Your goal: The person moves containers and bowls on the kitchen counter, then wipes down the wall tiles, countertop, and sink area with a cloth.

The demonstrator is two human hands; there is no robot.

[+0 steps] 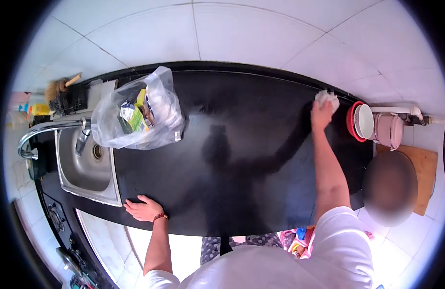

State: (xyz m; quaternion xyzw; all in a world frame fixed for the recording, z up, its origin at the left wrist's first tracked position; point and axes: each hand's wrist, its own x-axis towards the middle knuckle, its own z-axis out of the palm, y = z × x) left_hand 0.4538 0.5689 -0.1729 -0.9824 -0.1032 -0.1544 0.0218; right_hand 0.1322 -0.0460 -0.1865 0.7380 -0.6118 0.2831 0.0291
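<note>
My right hand (pixel 321 115) reaches to the far right corner of the black countertop (pixel 222 192), closed on a crumpled white cloth (pixel 327 99) pressed to the surface by the back edge. Near the front edge, just right of the sink, my left hand (pixel 145 209) rests flat with its fingers stretched out, holding nothing. A beaded bracelet (pixel 159 216) circles that wrist. Between the hands, the dark glossy top carries my shadow or reflection.
A clear plastic bag (pixel 157 120) with packaged items stands beside the steel sink (pixel 87 188) and its curved faucet (pixel 49 126). Right of the cloth are a red basin (pixel 350 120), a white bowl (pixel 363 121) and a pink container (pixel 389 131). A brush (pixel 56 90) lies behind the sink.
</note>
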